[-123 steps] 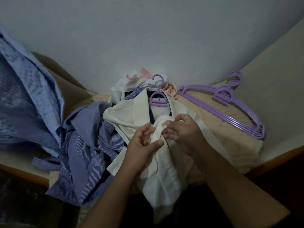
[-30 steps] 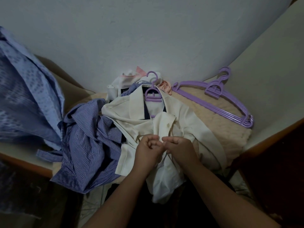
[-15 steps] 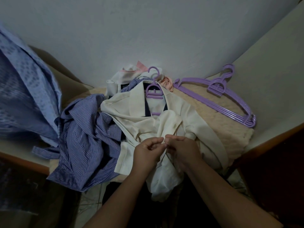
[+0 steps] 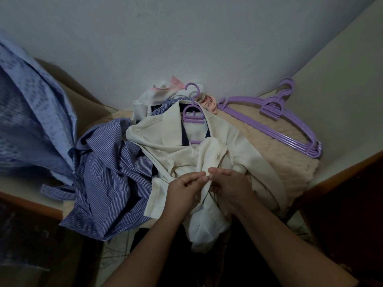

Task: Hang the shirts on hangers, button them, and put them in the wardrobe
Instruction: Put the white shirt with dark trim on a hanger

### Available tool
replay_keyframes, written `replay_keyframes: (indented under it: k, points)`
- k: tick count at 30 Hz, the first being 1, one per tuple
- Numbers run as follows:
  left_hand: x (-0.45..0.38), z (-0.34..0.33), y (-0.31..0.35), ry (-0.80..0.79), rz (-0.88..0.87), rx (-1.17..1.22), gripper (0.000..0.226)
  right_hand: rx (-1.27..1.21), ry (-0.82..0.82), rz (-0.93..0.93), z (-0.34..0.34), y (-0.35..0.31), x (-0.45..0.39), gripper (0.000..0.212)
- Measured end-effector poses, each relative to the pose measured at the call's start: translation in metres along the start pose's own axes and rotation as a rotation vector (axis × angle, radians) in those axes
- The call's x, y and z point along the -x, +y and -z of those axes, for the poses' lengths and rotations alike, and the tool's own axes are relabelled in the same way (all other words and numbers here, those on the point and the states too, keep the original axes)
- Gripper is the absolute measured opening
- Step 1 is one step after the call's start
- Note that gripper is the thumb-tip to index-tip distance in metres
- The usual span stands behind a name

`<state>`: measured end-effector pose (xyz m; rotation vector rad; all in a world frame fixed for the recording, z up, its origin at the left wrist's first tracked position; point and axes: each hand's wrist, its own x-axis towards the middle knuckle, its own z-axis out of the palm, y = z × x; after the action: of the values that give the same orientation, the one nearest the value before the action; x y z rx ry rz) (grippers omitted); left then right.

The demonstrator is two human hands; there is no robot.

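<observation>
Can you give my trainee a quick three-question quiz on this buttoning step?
1. True or false: the cream shirt already has a purple hanger in its collar.
2. Which lies left of the cream shirt? A) striped blue shirt B) spare hangers C) a towel
3. Fill in: both the left hand and the right hand pinch the shirt's front ____.

Key: 1 true; 2 A; 3 edge (placket).

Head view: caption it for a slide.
Both hands, left and right, pinch the cream shirt placket on its purple hanger.
</observation>
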<state>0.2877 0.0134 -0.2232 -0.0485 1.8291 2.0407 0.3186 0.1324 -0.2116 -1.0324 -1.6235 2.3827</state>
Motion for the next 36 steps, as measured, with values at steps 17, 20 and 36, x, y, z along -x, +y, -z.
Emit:
replay_keyframes:
  k: [17,20,36]
  points:
    - [-0.012,0.004,0.023,-0.021,0.033,0.041,0.033,-0.161,-0.298,0.124,-0.005,-0.052,-0.006,0.021]
    - [-0.018,0.006,0.025,0.065,0.068,0.179,0.032,0.034,-0.23,0.176,-0.004,-0.043,-0.005,0.02]
    - [-0.009,-0.002,0.053,-0.301,0.115,0.491,0.041,0.237,-0.129,0.354,-0.008,-0.036,0.027,0.026]
